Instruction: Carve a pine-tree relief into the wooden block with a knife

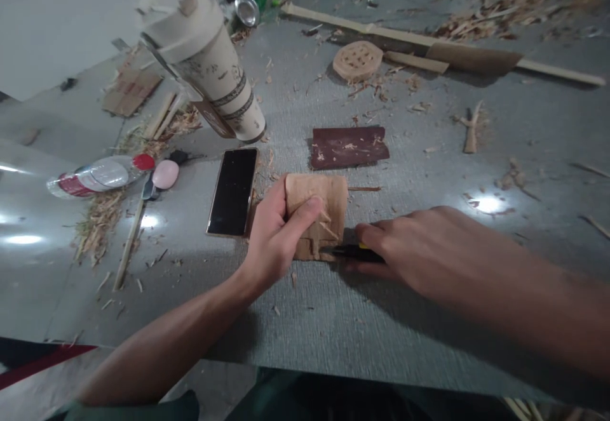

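Our left hand [274, 230] clamps a pale wood block [318, 208] to the grey mat [333, 319], while our right hand [412, 243] grips a dark knife [350, 252] against its lower edge. Just left of the block lies a black phone [233, 191]; just beyond it, a reddish-brown slab [349, 147].

My left hand [279, 233] and right hand [419, 246] are bare. Both forearms are unsleeved. Dark green cloth shows below the table edge [229, 356].

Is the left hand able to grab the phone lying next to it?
Probably yes, but not right now. The phone lies flat just beside the left hand with nothing between them. That hand's fingers are wrapped around the wooden piece, so it would have to let go first.
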A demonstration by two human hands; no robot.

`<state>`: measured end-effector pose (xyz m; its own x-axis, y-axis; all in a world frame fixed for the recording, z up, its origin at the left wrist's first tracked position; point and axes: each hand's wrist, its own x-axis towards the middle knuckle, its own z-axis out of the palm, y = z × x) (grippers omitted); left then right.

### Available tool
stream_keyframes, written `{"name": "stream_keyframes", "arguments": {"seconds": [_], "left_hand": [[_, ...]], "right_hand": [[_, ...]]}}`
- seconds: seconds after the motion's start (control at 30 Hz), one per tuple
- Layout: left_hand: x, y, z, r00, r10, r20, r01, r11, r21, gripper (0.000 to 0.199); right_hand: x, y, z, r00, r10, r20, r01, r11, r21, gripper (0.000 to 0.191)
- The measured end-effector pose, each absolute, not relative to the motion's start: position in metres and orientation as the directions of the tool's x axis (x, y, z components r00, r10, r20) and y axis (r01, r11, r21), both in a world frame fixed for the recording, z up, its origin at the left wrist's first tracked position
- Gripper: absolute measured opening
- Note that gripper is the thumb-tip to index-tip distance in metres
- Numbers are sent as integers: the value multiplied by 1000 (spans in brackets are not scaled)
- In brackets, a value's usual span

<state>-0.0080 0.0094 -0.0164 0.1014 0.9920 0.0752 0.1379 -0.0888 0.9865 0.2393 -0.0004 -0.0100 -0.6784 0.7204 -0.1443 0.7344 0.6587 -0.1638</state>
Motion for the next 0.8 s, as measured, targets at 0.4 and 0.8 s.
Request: {"name": "stream_keyframes", "arguments": {"seconds": [0.4,0.8], "left_hand": [[0,40,-36,3,978,210,-22,-210,978,31],[2,35,-24,-3,1000,30,-87,-30,996,41]], "right_hand": [[214,42,19,-616,768,-176,765,636,101,36],[210,22,18,-614,752,-238,769,638,33,33]]}}
